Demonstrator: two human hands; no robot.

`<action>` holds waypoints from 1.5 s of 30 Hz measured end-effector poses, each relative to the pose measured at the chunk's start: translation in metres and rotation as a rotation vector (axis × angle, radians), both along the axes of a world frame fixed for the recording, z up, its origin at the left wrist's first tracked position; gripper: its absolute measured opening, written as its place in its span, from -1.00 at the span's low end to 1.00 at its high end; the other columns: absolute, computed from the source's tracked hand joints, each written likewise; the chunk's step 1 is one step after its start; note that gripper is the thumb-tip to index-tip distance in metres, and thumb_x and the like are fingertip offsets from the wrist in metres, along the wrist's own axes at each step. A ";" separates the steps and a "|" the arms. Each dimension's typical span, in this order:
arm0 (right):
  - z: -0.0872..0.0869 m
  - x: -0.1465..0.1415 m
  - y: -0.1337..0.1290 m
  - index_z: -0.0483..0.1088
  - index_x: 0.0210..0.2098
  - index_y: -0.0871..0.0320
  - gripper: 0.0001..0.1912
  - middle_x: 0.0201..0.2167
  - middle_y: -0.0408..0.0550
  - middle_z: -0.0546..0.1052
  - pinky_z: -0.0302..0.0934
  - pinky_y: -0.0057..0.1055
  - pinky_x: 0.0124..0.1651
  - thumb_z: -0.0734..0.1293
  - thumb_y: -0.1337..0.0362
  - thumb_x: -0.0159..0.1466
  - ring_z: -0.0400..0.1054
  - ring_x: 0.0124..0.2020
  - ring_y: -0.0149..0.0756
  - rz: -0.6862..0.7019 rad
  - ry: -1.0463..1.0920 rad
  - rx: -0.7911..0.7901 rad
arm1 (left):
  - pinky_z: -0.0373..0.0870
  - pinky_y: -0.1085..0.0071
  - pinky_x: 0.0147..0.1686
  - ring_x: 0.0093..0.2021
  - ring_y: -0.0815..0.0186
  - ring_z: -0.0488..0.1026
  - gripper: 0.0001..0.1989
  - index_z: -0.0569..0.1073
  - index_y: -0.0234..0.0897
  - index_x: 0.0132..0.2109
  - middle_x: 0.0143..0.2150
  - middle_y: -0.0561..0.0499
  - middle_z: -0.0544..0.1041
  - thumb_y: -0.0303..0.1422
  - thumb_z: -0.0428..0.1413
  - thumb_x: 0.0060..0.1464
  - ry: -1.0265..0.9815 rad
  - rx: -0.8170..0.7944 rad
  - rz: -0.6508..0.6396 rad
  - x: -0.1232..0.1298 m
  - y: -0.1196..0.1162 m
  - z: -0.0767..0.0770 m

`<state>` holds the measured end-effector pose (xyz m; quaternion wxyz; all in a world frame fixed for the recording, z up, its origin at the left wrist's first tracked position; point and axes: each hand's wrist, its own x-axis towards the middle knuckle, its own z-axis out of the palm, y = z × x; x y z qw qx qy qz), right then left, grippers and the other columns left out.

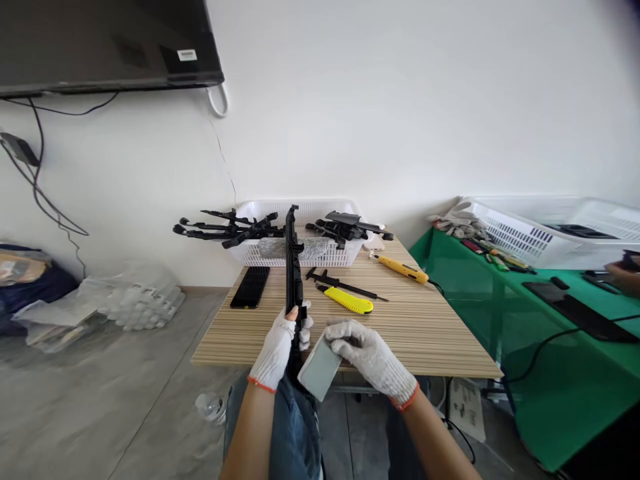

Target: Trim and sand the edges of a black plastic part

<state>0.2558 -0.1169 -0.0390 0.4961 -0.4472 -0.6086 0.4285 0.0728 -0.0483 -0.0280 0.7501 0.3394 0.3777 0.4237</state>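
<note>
Both hands wear white gloves with orange cuffs. My left hand (277, 347) is wrapped round a long black plastic part (294, 267), which stands nearly upright over the front edge of the striped table (400, 327). My right hand (370, 353) pinches a flat grey-green block (320, 368) by its upper edge, close to the black part's lower end. Behind the hands lie a yellow cutter (349, 300) and a black caliper (345, 285). A black phone (251, 287) rests at the table's left, and a yellow corded tool (403, 268) at its right.
A white basket (300, 208) at the table's back holds more black parts (345, 228). On the right, a green-covered table (455, 273) bears a white bin (520, 237) and tools. Another person's hand (623, 277) shows at the right edge. Plastic bags (135, 293) lie on the floor.
</note>
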 end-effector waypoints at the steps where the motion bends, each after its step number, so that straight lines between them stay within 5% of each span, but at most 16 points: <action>1: 0.000 0.001 0.000 0.56 -0.21 0.11 -0.68 -0.14 0.03 0.59 0.34 -0.24 0.04 0.39 0.00 0.24 0.45 -0.09 -0.20 0.066 -0.011 -0.002 | 0.00 0.54 -0.70 -0.71 0.51 0.19 -0.38 0.41 -0.32 0.03 -0.56 0.17 0.39 -0.04 0.29 -0.08 0.006 -0.005 -0.002 0.001 0.000 0.000; 3: -0.001 0.004 0.000 0.56 -0.21 0.11 -0.66 -0.15 0.03 0.59 0.36 -0.25 0.00 0.40 -0.02 0.23 0.46 -0.12 -0.21 0.113 -0.006 -0.016 | -0.01 0.53 -0.71 -0.71 0.50 0.18 -0.35 0.41 -0.35 0.03 -0.59 0.18 0.38 -0.02 0.30 -0.12 0.019 -0.010 0.001 0.002 0.001 0.001; 7: -0.001 0.007 0.001 0.55 -0.25 0.12 -0.61 -0.17 0.04 0.60 0.35 -0.24 0.02 0.41 -0.09 0.20 0.46 -0.12 -0.21 -0.020 0.074 -0.034 | 0.01 0.51 -0.72 -0.71 0.46 0.20 -0.29 0.41 -0.38 0.03 -0.61 0.18 0.37 0.01 0.32 -0.18 0.043 -0.004 0.014 0.004 0.002 0.001; 12: 0.001 0.000 0.000 0.57 -0.27 0.14 -0.61 -0.21 0.02 0.60 0.35 -0.29 -0.05 0.43 -0.08 0.19 0.46 -0.18 -0.24 0.286 0.084 -0.025 | 0.05 0.51 -0.71 -0.70 0.49 0.20 -0.31 0.43 -0.35 0.03 -0.55 0.16 0.40 0.04 0.29 -0.14 0.066 0.006 0.036 0.004 0.000 0.000; 16: -0.006 -0.005 0.007 0.55 -0.27 0.13 -0.58 -0.21 0.01 0.59 0.32 -0.28 -0.02 0.42 -0.12 0.17 0.44 -0.17 -0.23 -0.014 0.173 -0.086 | 0.09 0.51 -0.68 -0.67 0.50 0.21 -0.34 0.46 -0.34 -0.02 -0.51 0.14 0.42 0.06 0.29 -0.14 0.072 0.038 0.069 0.001 -0.004 -0.002; 21: -0.010 -0.009 0.016 0.56 -0.30 0.14 -0.64 -0.25 0.00 0.59 0.29 -0.31 -0.08 0.46 -0.02 0.11 0.42 -0.21 -0.23 0.141 0.130 -0.130 | 0.10 0.49 -0.68 -0.68 0.51 0.20 -0.41 0.46 -0.36 -0.02 -0.52 0.13 0.42 0.01 0.26 -0.06 0.091 0.051 0.095 -0.001 -0.002 -0.005; 27: -0.012 -0.011 0.025 0.52 -0.39 0.17 -0.66 -0.42 -0.07 0.52 0.20 -0.41 -0.34 0.44 0.00 0.04 0.29 -0.42 -0.33 -0.070 0.214 -0.152 | -0.02 0.52 -0.69 -0.70 0.49 0.18 -0.40 0.40 -0.34 0.02 -0.59 0.18 0.36 -0.01 0.25 -0.05 0.076 0.069 0.068 0.001 0.004 -0.001; 34: -0.011 -0.014 0.028 0.53 -0.32 0.16 -0.48 -0.34 -0.01 0.54 0.26 -0.33 -0.25 0.45 -0.16 -0.02 0.33 -0.31 -0.21 -0.181 0.245 -0.126 | -0.04 0.51 -0.70 -0.73 0.50 0.14 -0.42 0.41 -0.39 -0.08 -0.64 0.18 0.34 0.01 0.25 -0.07 0.083 0.077 0.062 0.003 0.004 0.001; 38: -0.012 -0.012 0.022 0.50 -0.34 0.17 -0.51 -0.48 -0.11 0.46 0.22 -0.39 -0.37 0.49 -0.12 -0.03 0.27 -0.44 -0.33 -0.155 0.233 -0.166 | 0.01 0.52 -0.69 -0.70 0.50 0.19 -0.42 0.43 -0.38 -0.10 -0.61 0.16 0.36 0.01 0.27 -0.09 0.089 0.075 0.105 0.003 0.001 -0.001; 45: -0.011 0.003 0.002 0.40 0.02 0.18 -0.21 -0.45 -0.18 0.50 0.26 -0.40 -0.37 0.62 0.14 -0.18 0.32 -0.48 -0.37 0.097 0.176 -0.323 | 0.01 0.54 -0.69 -0.69 0.50 0.20 -0.44 0.47 -0.38 -0.10 -0.58 0.13 0.39 -0.02 0.29 -0.12 0.079 0.028 0.032 -0.006 -0.002 0.009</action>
